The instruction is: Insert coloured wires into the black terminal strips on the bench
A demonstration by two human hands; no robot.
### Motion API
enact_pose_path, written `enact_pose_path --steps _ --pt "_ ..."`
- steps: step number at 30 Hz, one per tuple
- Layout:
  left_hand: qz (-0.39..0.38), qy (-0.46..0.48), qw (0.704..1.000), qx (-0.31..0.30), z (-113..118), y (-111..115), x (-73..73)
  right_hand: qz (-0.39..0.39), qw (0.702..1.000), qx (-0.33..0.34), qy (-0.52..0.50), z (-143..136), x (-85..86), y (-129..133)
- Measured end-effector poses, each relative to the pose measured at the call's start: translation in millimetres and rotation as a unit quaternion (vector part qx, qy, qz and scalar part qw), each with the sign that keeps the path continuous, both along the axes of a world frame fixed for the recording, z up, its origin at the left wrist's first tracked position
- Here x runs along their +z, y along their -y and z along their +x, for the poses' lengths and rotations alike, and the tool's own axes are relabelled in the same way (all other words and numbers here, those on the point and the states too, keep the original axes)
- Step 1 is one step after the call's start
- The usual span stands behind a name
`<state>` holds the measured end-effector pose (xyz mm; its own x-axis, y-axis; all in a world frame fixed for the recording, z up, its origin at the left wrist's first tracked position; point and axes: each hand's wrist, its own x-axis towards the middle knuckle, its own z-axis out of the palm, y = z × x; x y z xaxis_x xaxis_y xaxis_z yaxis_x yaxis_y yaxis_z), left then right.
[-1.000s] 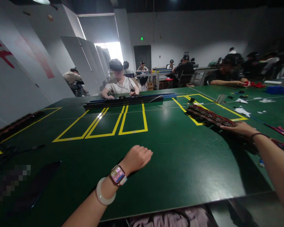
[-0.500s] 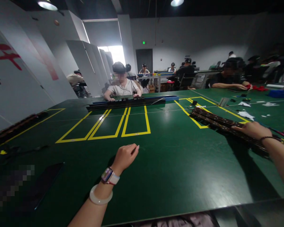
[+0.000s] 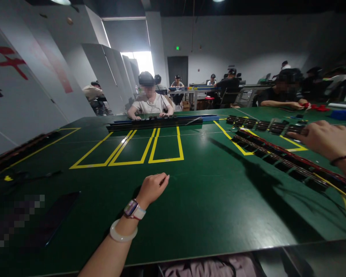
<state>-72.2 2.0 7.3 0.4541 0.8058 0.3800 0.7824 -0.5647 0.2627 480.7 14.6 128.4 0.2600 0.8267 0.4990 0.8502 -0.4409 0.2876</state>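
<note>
My left hand (image 3: 153, 188) rests on the green table (image 3: 207, 207) with its fingers curled in, and nothing shows in it. At the right, my right hand (image 3: 324, 139) grips a long dark strip (image 3: 263, 125), raised over the table. Below and nearer to me lies a bundle of similar dark strips (image 3: 279, 156) with red and yellow wires. The strip's far end reaches over the yellow-taped area on the right. My right fingertips are partly hidden behind the hand.
Black and blue rails (image 3: 161, 122) lie across the far side before a seated person (image 3: 151, 100). More dark strips (image 3: 23, 150) line the left edge. A dark flat object (image 3: 60, 217) lies near left; another person (image 3: 285, 92) sits at right.
My right hand has risen, and one dark strip now hangs apart from the bundle, farther back. The bundle's red and yellow wires show more. My left hand has stayed in place.
</note>
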Motion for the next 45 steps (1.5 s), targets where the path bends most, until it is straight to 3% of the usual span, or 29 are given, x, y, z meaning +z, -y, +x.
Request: enact_pose_path --steps 3,5,10,13,19,25,28,31,34,36,38,42,45 --pt "0.002 -0.005 1.000 0.001 0 0 -1.2 -0.030 0.996 0.059 -0.060 -45 0.3 -6" --pt "0.009 -0.007 1.000 0.004 1 0 -1.6 -0.087 0.982 0.100 -0.132 -81 -8.7 -14" --pt "0.029 -0.008 0.999 0.021 1 1 -0.5 -0.224 0.897 0.250 -0.288 -181 -51.3 -44" --pt "0.028 0.001 0.999 0.028 1 2 0.2 -0.271 0.848 0.324 -0.319 -244 -73.9 -59" --pt "0.022 0.031 0.998 0.048 -1 0 -1.6 -0.293 0.803 0.407 -0.322 -359 -94.8 -76" --pt "0.020 0.057 0.996 0.068 -3 -1 -4.2 -0.316 0.751 0.473 -0.334 -428 -110.6 -79" --pt "0.014 0.058 0.996 0.073 -4 -1 -4.2 -0.319 0.725 0.512 -0.333 -437 -111.6 -79" --pt "0.007 0.056 0.995 0.076 -3 -1 -3.4 -0.269 0.720 0.540 -0.343 -426 -105.0 -82" --pt "0.000 0.047 0.996 0.078 -2 -1 -2.6 -0.202 0.697 0.585 -0.364 -397 -98.7 -88" --pt "-0.014 0.048 0.996 0.079 -1 -1 -2.3 -0.198 0.680 0.592 -0.384 -370 -100.1 -91" --pt "-0.038 0.063 0.994 0.079 1 0 -2.3 -0.196 0.689 0.567 -0.406 -342 -107.1 -90" --pt "-0.136 0.142 0.979 0.049 12 1 -3.9 -0.197 0.698 0.523 -0.448 -298 -129.0 -78" --pt "-0.278 0.220 0.935 0.016 28 0 -7.2 -0.220 0.677 0.520 -0.471 -284 -141.3 -67"
